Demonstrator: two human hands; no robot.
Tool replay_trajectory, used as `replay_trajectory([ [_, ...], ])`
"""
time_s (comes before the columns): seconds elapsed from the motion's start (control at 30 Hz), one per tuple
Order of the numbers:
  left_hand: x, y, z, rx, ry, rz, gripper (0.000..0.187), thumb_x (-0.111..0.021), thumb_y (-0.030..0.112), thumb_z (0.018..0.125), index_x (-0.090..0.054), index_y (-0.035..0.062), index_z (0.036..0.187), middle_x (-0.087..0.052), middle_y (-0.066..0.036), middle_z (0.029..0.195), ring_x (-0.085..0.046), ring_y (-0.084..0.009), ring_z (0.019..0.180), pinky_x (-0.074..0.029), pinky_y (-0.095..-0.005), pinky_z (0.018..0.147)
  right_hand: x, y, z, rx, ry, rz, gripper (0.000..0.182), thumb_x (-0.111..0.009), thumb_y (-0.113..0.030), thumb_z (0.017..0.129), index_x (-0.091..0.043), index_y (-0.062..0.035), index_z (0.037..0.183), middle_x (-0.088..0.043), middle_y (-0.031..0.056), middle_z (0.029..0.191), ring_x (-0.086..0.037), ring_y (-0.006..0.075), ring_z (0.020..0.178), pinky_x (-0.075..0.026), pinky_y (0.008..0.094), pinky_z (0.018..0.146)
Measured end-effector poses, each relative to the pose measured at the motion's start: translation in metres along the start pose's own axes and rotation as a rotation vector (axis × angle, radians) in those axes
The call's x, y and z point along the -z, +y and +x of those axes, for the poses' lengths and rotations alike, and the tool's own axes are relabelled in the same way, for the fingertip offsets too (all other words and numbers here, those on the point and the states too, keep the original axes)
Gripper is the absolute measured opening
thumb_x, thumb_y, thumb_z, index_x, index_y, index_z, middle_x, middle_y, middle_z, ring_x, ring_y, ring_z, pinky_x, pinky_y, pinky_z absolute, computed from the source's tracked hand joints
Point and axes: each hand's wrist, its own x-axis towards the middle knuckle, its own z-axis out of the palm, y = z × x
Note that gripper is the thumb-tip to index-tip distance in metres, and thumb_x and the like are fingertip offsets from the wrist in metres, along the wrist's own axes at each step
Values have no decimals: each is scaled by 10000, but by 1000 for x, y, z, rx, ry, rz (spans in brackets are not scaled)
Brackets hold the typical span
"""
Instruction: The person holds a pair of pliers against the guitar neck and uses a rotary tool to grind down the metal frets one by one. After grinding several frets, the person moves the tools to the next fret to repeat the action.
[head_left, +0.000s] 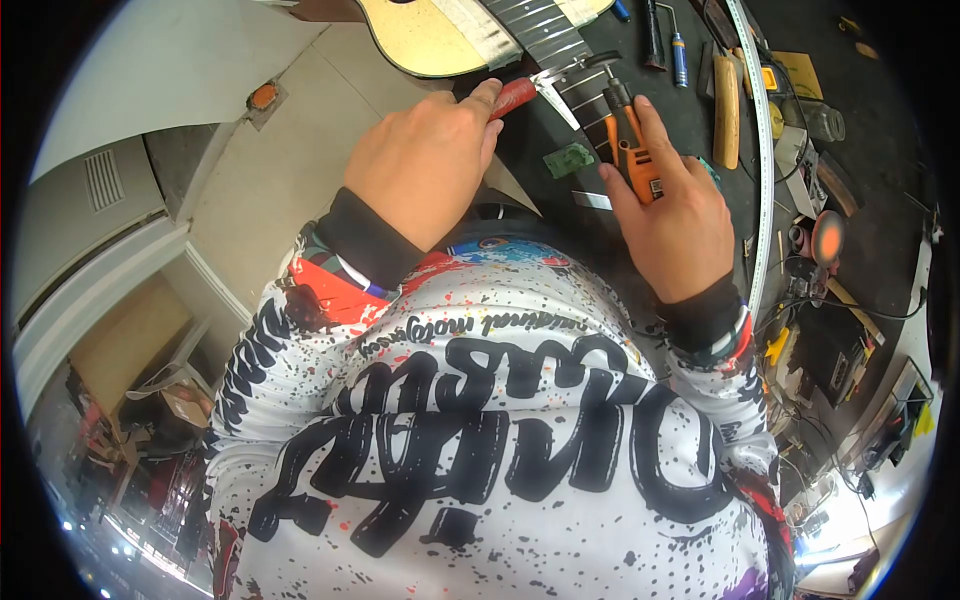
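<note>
1. I think I'm in the middle of work at the neck (548, 30) of the guitar (430, 38).
2. My left hand (420, 165) has its fingers closed on a red handle (514, 98), beside the neck.
3. My right hand (685, 225) is part closed on an orange tool (640, 170), by the neck, on the dark surface (540, 130).
4. From here, I think moving calls for slow, steady hands.
</note>
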Motion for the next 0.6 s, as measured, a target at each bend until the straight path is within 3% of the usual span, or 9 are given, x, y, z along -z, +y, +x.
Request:
replay_trajectory([
  [0.6,8,9,9,5,-70,22,363,-642,266,1074,-716,72,1371,-747,-197,951,-741,-413,802,-594,-513,726,-2,2,14,88,-150,64,667,-777,-367,969,-565,-323,1600,-685,187,889,-744,400,774,-608,492,686],
])
